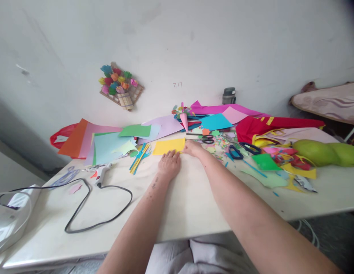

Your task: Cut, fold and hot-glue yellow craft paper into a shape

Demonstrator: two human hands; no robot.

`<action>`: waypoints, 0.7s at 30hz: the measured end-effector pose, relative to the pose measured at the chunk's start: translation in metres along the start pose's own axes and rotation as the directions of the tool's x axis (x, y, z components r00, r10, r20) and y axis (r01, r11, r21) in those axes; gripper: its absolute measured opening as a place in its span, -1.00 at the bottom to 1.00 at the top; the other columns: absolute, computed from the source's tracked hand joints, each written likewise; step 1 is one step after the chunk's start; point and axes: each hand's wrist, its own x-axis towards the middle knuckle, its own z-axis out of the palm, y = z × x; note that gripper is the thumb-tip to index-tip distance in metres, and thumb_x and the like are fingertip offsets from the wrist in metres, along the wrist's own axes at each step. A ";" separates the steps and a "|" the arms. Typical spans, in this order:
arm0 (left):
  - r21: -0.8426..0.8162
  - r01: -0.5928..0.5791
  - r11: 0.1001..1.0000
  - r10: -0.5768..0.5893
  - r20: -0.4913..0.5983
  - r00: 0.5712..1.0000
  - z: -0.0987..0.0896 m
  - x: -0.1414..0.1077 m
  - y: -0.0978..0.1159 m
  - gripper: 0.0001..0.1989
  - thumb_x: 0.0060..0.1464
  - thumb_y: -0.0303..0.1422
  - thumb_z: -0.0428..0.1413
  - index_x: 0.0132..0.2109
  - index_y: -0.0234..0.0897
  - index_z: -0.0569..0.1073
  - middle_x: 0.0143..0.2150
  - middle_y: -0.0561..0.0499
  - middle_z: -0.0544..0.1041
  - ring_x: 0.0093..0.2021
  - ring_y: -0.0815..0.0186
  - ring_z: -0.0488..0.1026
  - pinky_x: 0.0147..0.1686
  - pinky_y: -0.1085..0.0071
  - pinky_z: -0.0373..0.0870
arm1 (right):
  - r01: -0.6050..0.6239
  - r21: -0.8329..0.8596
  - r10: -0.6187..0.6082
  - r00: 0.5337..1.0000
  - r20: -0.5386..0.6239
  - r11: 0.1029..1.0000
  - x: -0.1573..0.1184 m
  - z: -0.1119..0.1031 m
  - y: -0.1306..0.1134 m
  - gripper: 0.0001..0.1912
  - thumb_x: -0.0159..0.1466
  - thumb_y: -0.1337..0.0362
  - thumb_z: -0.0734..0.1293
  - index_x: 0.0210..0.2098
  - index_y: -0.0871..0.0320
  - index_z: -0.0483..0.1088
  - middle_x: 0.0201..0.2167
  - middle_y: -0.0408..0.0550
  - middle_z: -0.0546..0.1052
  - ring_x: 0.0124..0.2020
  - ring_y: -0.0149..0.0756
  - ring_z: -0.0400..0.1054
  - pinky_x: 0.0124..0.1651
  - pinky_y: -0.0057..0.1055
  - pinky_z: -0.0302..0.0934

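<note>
A sheet of yellow paper (169, 146) lies on the table in front of me. My left hand (169, 164) rests flat on its near edge, fingers stretched forward. At the sheet's right edge, my right hand (192, 148) is closed with the fingertips pinching the near right corner. Just left of the sheet lies a small bundle of blue and yellow paper strips (139, 158). Two pairs of scissors, one small and black (208, 139), one with dark blue handles (236, 152), lie to the right among paper scraps.
At left, a glue gun (101, 173) trails a black cord towards a power strip (11, 220). Coloured paper sheets (108, 146) line the back. A pink paper cone with small flowers (184, 121) stands behind. Offcuts (301, 169) and a green pillow-like object (322, 152) are at right.
</note>
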 end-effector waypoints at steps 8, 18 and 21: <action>0.004 -0.006 1.000 0.006 0.024 1.000 0.001 0.001 0.000 -0.53 0.17 -0.24 -0.30 0.17 -0.22 0.17 0.21 -0.07 0.17 0.19 0.20 0.08 0.15 0.21 -0.02 | -0.007 -0.001 0.007 1.000 -0.022 1.000 0.005 0.004 0.002 -0.67 0.08 0.12 0.30 -0.27 0.22 0.46 -0.20 0.10 0.49 -0.24 -0.24 0.38 -0.32 -0.50 0.15; -0.153 0.078 0.985 -0.077 0.009 0.997 0.000 -0.001 0.000 -0.48 0.14 -0.34 -0.27 0.21 -0.50 -0.01 0.20 -0.21 0.16 0.19 0.26 0.09 0.17 0.31 -0.05 | 0.167 -0.013 -0.167 0.981 -0.095 0.986 0.007 0.011 0.001 -0.78 0.09 0.19 0.26 -0.41 0.13 0.51 -0.26 -0.04 0.51 -0.30 -0.30 0.38 -0.37 -0.51 0.11; -0.187 0.091 0.978 -0.086 0.038 0.996 -0.003 -0.001 -0.001 -0.46 0.10 -0.39 -0.25 0.22 -0.50 -0.05 0.22 -0.21 0.11 0.19 0.27 0.09 0.17 0.33 -0.08 | 0.171 -0.016 -0.172 0.981 -0.089 0.985 0.008 0.013 -0.002 -0.78 0.09 0.19 0.27 -0.40 0.13 0.51 -0.27 -0.03 0.51 -0.31 -0.32 0.37 -0.36 -0.50 0.10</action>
